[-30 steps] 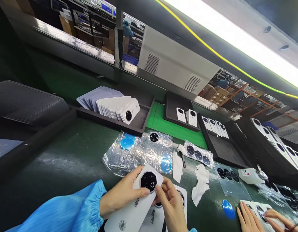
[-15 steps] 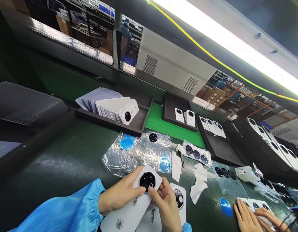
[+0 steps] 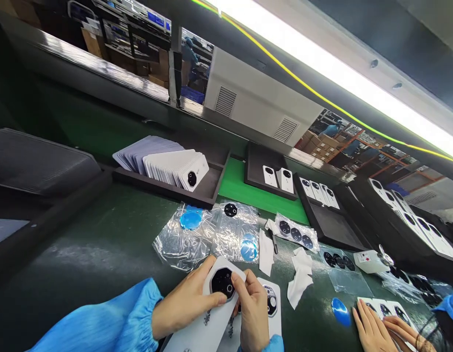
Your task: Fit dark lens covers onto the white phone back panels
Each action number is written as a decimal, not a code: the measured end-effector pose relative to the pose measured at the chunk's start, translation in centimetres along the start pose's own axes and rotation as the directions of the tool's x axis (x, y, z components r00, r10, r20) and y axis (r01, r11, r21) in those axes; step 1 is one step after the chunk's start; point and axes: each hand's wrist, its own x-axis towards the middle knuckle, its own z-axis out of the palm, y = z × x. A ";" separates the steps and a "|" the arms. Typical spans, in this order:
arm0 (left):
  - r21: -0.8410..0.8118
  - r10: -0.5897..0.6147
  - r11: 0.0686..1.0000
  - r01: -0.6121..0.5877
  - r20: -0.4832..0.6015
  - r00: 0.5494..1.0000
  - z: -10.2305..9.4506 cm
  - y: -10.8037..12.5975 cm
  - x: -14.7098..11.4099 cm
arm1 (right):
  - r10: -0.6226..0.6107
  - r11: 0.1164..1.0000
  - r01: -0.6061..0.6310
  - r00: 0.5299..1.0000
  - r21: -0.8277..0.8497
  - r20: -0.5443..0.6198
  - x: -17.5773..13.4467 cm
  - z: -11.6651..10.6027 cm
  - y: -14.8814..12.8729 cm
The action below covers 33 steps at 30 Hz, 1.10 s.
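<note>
A white phone back cover [image 3: 208,325] with a round black camera lens plate [image 3: 222,283] is tilted up near the bottom centre. My left hand [image 3: 192,303] grips its left edge, the thumb lying at the lower rim of the lens plate. On the other side my right hand [image 3: 254,303] pinches the cover's edge, its thumb pressing the plate's right side. Another white cover [image 3: 274,313] with a lens plate lies on the bench just right of my right hand. Part of a further cover shows beneath the held one.
Fanned white covers fill a black tray [image 3: 164,188] at the back left. Plastic bags [image 3: 221,244], torn white paper [image 3: 300,278], a strip of lens plates [image 3: 296,234] and a white bottle [image 3: 369,261] lie ahead. A co-worker's hands [image 3: 375,327] rest over covers at right.
My right thumb has moved up from the lower rim of the lens plate to its right side. The view has shifted slightly. My left hand keeps its grip.
</note>
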 end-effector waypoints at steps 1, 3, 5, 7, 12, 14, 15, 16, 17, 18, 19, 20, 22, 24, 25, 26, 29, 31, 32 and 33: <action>0.020 -0.009 1.000 0.010 -0.015 1.000 0.1 -0.1 0.0 | -0.010 1.000 0.010 1.000 -0.007 -0.017 0.0 0.1 0.1; 0.053 -0.029 0.998 0.032 -0.043 0.999 0.3 -0.2 0.0 | -0.055 0.998 0.055 0.998 -0.017 -0.033 0.4 0.1 0.5; 0.085 -0.045 0.995 0.052 -0.074 0.996 0.4 -0.1 0.0 | -0.098 0.995 0.097 0.994 -0.023 -0.048 0.8 0.1 1.0; 0.110 -0.051 0.992 0.062 -0.100 0.994 0.5 0.0 0.0 | -0.108 0.994 0.106 0.992 -0.035 -0.059 1.2 0.2 1.3; 0.091 -0.012 0.996 0.020 -0.085 0.996 -0.1 0.9 -0.1 | -0.100 0.995 0.100 0.995 -0.003 0.009 0.8 0.2 1.1; 0.038 0.027 0.999 -0.026 -0.037 0.999 -0.5 1.2 -0.2 | -0.097 0.994 0.093 0.991 0.052 0.096 0.3 0.2 0.7; 0.003 0.043 0.999 -0.043 -0.011 0.999 -0.8 1.3 -0.2 | -0.081 0.995 0.070 0.986 0.075 0.145 0.0 0.2 0.5; -0.032 0.052 0.998 -0.052 0.012 0.999 -1.0 1.3 -0.2 | -0.057 0.995 0.040 0.981 0.094 0.186 -0.3 0.2 0.2; -0.060 0.054 0.997 -0.053 0.028 0.998 -1.1 1.3 -0.2 | -0.036 0.994 0.013 0.978 0.110 0.207 -0.5 0.2 -0.1; -0.075 0.051 0.996 -0.048 0.033 0.998 -1.2 1.2 -0.2 | -0.016 0.992 -0.012 0.977 0.127 0.214 -0.6 0.3 -0.4; -0.075 0.041 0.996 -0.039 0.028 0.999 -1.2 1.0 -0.2 | 0.005 0.989 -0.036 0.977 0.141 0.215 -0.8 0.3 -0.6; -0.065 0.027 0.998 -0.026 0.013 1.000 -1.2 0.9 -0.2 | 0.022 0.987 -0.055 0.978 0.154 0.210 -0.8 0.4 -0.9; -0.026 0.016 1.000 -0.016 -0.019 1.000 -1.1 0.7 0.0 | 0.051 0.981 -0.086 0.978 0.171 0.203 -0.9 0.5 -1.1; 0.022 0.051 0.999 -0.050 -0.060 0.997 -1.0 0.6 0.3 | 0.069 0.980 -0.104 0.977 0.170 0.199 -0.9 0.5 -1.1; 0.046 0.083 0.996 -0.079 -0.079 0.993 -1.0 0.6 0.5 | 0.071 0.982 -0.103 0.979 0.160 0.193 -0.9 0.5 -1.0; 0.069 0.116 0.992 -0.109 -0.096 0.989 -1.0 0.6 0.7 | 0.070 0.984 -0.098 0.980 0.147 0.187 -1.0 0.4 -0.8; 0.094 0.155 0.985 -0.144 -0.127 0.980 -1.2 0.6 1.4 | 0.048 0.991 -0.066 0.987 0.113 0.156 -1.0 0.4 -0.2; 0.083 0.153 0.986 -0.143 -0.137 0.979 -1.3 0.6 1.7 | 0.018 0.994 -0.031 0.992 0.105 0.127 -1.0 0.6 0.2; 0.078 0.151 0.987 -0.141 -0.143 0.978 -1.3 0.5 1.8 | 0.002 0.995 -0.013 0.994 0.101 0.112 -1.0 0.7 0.3; 0.073 0.149 0.987 -0.140 -0.148 0.978 -1.3 0.5 1.9 | -0.011 0.995 0.001 0.995 0.095 0.100 -1.0 0.8 0.4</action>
